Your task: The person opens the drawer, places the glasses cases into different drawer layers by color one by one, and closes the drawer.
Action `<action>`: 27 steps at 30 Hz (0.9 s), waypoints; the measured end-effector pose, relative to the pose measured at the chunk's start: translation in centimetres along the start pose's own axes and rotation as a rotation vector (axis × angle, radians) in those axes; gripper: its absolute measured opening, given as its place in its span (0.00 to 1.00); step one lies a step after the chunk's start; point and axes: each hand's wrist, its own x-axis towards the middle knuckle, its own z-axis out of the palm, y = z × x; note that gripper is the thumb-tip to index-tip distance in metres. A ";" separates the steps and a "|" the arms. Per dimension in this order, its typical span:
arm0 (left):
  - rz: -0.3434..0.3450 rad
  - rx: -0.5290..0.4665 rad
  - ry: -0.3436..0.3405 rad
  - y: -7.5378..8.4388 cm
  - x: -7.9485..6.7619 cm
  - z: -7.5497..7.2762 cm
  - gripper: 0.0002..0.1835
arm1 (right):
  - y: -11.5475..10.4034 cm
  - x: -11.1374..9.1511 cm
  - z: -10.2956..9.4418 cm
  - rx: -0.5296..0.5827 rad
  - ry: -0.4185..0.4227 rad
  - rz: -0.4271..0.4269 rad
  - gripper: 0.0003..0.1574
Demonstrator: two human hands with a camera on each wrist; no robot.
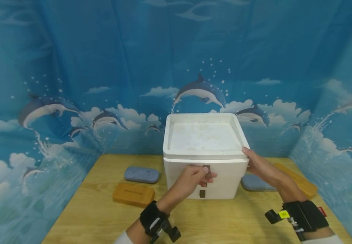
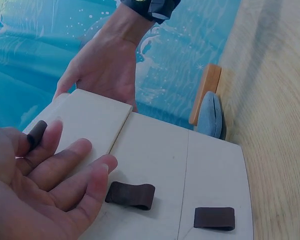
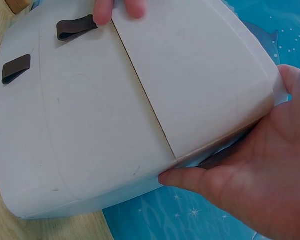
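Observation:
A white drawer box (image 1: 201, 137) with a recessed top and brown pull tabs down its front stands in the middle of the wooden table. My left hand (image 1: 191, 179) pinches the uppermost pull tab (image 2: 37, 134) between thumb and forefinger, its other fingers spread loosely. The top drawer (image 2: 92, 117) juts out a little past the drawers below. Two lower tabs, the middle tab (image 2: 132, 195) and the bottom tab (image 2: 214, 218), hang untouched. At the right side my right hand (image 1: 261, 166) grips the box, thumb on the top rim and fingers against the side wall.
Left of the box lie a grey-blue case (image 1: 141, 174) and an orange-brown case (image 1: 133, 194). On its right are another grey-blue case (image 1: 257, 183) and an orange-brown case (image 1: 301, 181), partly behind my right arm. A dolphin-print curtain (image 1: 133, 67) surrounds the wooden table (image 1: 87, 210).

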 end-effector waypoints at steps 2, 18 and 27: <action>0.000 -0.003 0.003 -0.1 0.1 -0.1 0.26 | 0.1 0.0 0.0 0.003 0.000 0.000 0.41; -0.021 -0.052 -0.022 -0.3 0.8 -0.7 0.24 | 0.1 0.0 0.0 0.017 -0.017 -0.013 0.40; -0.018 -0.023 -0.022 -0.6 1.2 -1.0 0.23 | 0.0 0.1 0.4 0.001 0.003 -0.046 0.39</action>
